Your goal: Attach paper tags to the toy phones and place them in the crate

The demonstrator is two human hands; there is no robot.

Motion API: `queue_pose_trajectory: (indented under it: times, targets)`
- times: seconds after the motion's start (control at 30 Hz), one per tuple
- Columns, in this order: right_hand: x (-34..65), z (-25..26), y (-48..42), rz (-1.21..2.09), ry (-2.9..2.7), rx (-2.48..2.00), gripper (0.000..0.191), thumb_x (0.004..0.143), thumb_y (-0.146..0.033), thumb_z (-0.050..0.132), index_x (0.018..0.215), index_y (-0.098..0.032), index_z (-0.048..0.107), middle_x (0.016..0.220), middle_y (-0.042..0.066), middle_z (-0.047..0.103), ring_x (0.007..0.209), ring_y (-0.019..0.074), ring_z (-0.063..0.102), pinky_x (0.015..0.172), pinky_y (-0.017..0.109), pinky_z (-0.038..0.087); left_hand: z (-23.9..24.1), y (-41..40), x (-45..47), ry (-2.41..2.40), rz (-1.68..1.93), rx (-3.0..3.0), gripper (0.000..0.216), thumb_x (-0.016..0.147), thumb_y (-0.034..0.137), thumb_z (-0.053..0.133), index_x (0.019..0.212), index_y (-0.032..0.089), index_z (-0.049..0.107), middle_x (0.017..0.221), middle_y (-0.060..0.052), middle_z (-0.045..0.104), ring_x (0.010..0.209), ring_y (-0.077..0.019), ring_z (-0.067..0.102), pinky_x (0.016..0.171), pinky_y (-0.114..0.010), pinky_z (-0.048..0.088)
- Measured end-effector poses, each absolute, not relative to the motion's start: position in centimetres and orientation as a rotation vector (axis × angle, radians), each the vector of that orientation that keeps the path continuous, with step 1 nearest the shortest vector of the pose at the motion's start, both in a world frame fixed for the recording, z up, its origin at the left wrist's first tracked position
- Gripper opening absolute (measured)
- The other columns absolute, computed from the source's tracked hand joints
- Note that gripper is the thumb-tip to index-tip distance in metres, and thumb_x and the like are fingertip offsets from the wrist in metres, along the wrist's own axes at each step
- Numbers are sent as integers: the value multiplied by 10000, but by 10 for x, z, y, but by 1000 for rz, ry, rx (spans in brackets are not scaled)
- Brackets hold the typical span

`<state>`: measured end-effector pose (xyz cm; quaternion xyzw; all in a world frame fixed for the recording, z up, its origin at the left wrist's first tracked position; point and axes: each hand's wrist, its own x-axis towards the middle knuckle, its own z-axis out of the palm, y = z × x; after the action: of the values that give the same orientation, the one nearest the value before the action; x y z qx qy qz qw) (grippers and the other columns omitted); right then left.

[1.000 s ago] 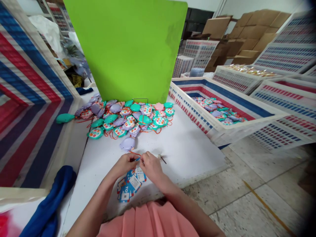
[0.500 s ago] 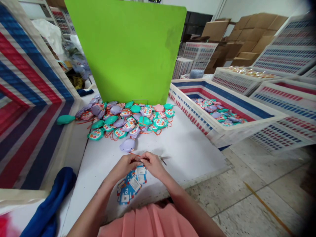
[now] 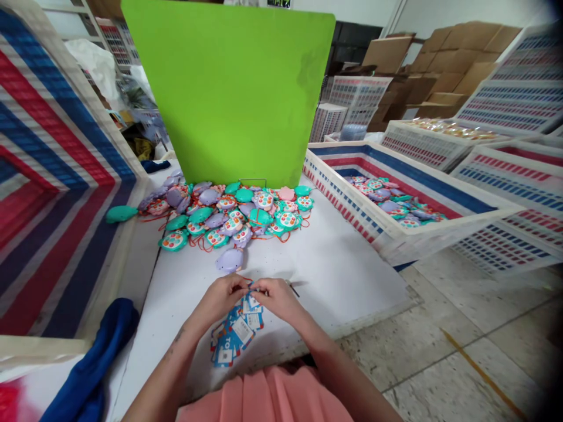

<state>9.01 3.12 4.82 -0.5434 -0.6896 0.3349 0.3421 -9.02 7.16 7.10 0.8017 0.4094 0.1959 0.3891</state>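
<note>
Close together above the table, my left hand [image 3: 227,295] and my right hand [image 3: 276,296] are both closed, fingertips pinching a thin orange cord [image 3: 247,279]. The cord appears to lead to a purple animal-shaped toy [image 3: 229,260] lying back-up just beyond my fingers. A bit of blue shows between the fingertips, too small to make out. Right under my hands lies a loose pile of blue-and-white printed tags [image 3: 241,331]. Beside my right hand is a small thin dark-tipped tool [image 3: 292,287], partly hidden.
Across the table's back lies a heap of purple, teal and pink toys [image 3: 233,220], before an upright green board [image 3: 237,94]. A lined crate [image 3: 396,234] with similar toys stands right; a striped-lined crate [image 3: 65,246] and blue cloth [image 3: 94,363] are left.
My fingertips have shifted slightly, and a bit of blue now shows between them. The whole view has moved a little; the toys and tags stay in place.
</note>
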Motion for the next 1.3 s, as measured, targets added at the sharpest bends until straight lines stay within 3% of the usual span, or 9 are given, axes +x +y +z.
queue_pose_trajectory:
  times: [0.13,0.27,0.37,0.57,0.7,0.87,1.0,1.2,1.3]
  targets:
    - [93,42,32,840,-1763,-1415,147,792,-244,545,758,-216,685,608,-27,638,525,104,514,506,200,325,60,83,-94,1027,570,2019,210,820,337,517,834,167,640,810,-44,647,765,-179,586,711,-280,458]
    - [97,34,37,946,-1531,-1405,141,787,-257,534,742,-180,643,638,-20,624,571,110,520,534,204,372,34,107,-99,1284,777,2280,531,680,331,697,1175,207,549,1257,-124,508,1182,-304,433,963,-443,373]
    - [101,31,40,985,-1338,-1394,156,773,-283,543,680,-169,594,589,-28,565,553,109,500,524,211,382,11,127,-103,1409,706,2328,669,666,277,697,1286,201,457,1357,-147,416,1230,-333,391,993,-487,340]
    - [111,40,46,990,-1084,-1412,199,784,-381,525,725,-191,533,528,-50,486,415,97,434,390,211,338,13,134,-101,1350,838,2211,406,821,277,502,1216,185,514,1216,-106,563,1115,-259,503,963,-422,376]
    - [117,56,57,682,-1073,-1399,197,814,-381,509,785,-191,551,647,-8,557,577,139,538,552,249,438,47,109,-84,1229,788,2008,393,864,373,438,1199,181,509,1109,-75,623,977,-217,570,855,-326,437]
    - [105,70,66,461,-1207,-1402,169,856,-338,466,824,-199,558,722,13,591,664,155,554,639,258,423,72,74,-54,1000,751,1874,373,838,385,505,1154,191,539,1049,-43,635,886,-182,573,795,-271,439]
    - [94,68,65,449,-1263,-1432,153,875,-308,432,855,-201,540,750,23,592,696,161,560,653,262,417,66,67,-43,1020,817,1660,389,791,414,566,1095,173,546,907,-23,625,732,-147,554,673,-253,451]
    - [113,49,77,527,-1039,-1450,166,840,-340,464,788,-196,529,704,13,575,638,158,538,629,270,428,60,66,-46,833,724,1347,607,655,351,717,1179,187,458,929,-25,565,767,-142,572,625,-246,487]
    - [126,41,84,519,-931,-1466,194,812,-371,488,762,-190,536,703,18,579,665,168,541,648,281,430,56,65,-49,827,620,1267,531,660,379,706,1103,179,493,848,-9,576,633,-120,569,511,-232,474]
